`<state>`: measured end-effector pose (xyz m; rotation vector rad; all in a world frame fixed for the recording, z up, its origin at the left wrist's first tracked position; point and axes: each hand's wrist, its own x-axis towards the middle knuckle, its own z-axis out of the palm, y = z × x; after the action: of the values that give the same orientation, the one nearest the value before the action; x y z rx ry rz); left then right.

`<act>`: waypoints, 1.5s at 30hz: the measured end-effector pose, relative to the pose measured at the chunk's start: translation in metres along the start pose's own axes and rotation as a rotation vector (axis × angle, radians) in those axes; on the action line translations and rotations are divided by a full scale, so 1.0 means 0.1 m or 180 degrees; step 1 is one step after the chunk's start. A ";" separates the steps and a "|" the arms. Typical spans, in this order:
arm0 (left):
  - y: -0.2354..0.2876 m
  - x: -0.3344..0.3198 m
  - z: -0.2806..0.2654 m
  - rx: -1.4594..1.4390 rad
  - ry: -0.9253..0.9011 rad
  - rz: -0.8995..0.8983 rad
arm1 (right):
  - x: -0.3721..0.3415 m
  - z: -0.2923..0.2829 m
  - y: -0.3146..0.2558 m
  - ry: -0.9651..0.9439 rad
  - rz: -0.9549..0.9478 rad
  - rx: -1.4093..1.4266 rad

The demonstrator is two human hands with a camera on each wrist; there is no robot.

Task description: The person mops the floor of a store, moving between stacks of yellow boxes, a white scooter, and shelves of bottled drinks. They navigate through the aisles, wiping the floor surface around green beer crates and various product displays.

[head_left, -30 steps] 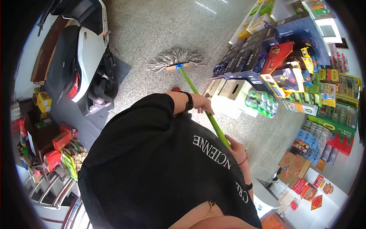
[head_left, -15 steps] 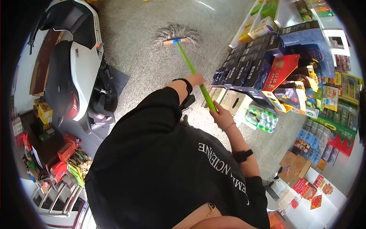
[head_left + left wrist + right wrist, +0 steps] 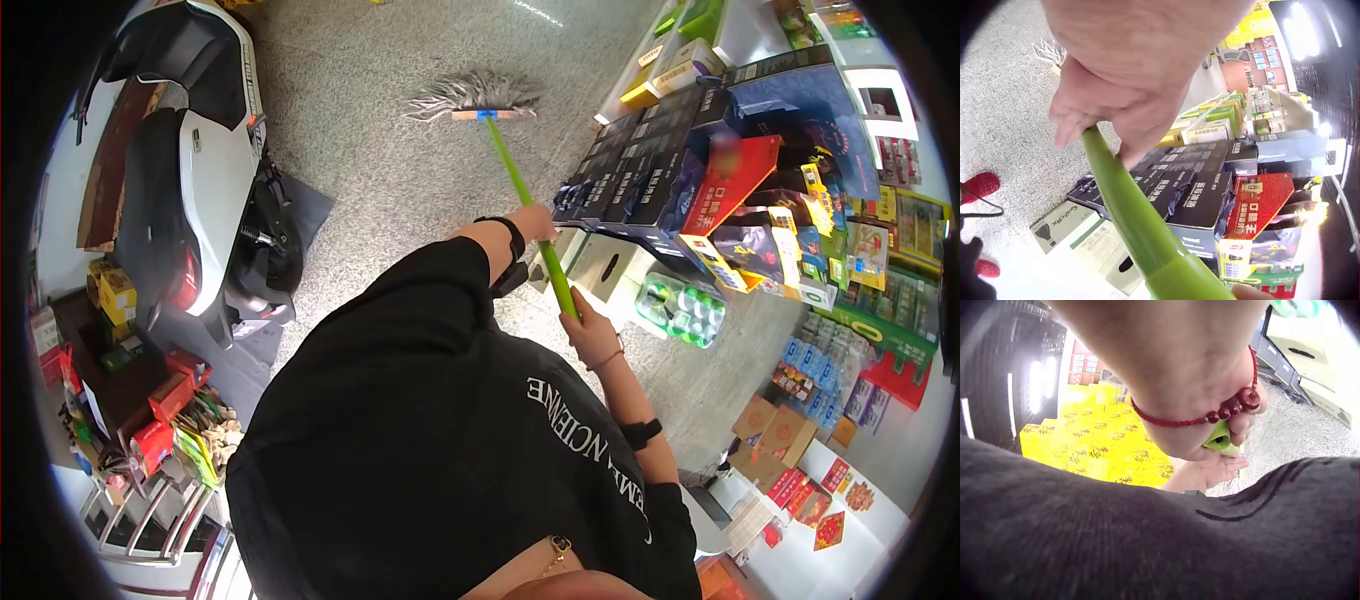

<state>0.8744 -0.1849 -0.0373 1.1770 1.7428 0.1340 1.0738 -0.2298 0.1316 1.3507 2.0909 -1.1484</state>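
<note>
Out on the speckled floor, between a parked scooter and stacked dark boxes, the mop head lies with its grey strands fanned away from the person. The left hand has its thumb and fingers about the green handle; the right hand is wrapped round it near the upper end. The step in hand looks like a floor-mopping stroke at long reach. The next move seems to call for a firm right-hand hold, the left steering, and care beside those boxes.
</note>
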 end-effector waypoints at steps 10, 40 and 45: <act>0.85 -0.42 1.30 0.0087 -0.0498 0.0145 | -1.07 0.08 1.31 0.0071 -0.0661 0.0273; 1.63 -0.47 2.24 -0.0258 -0.0066 0.0638 | -1.59 -0.26 2.55 -0.0195 -0.0486 0.0718; 1.65 0.06 1.62 -0.0522 0.0287 0.0346 | -0.85 -0.65 2.02 -0.0226 -0.0049 0.1646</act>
<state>1.1041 -0.1594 -0.0308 1.1598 1.7105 0.3936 1.2976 -0.1855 0.1437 1.4772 1.8235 -1.8005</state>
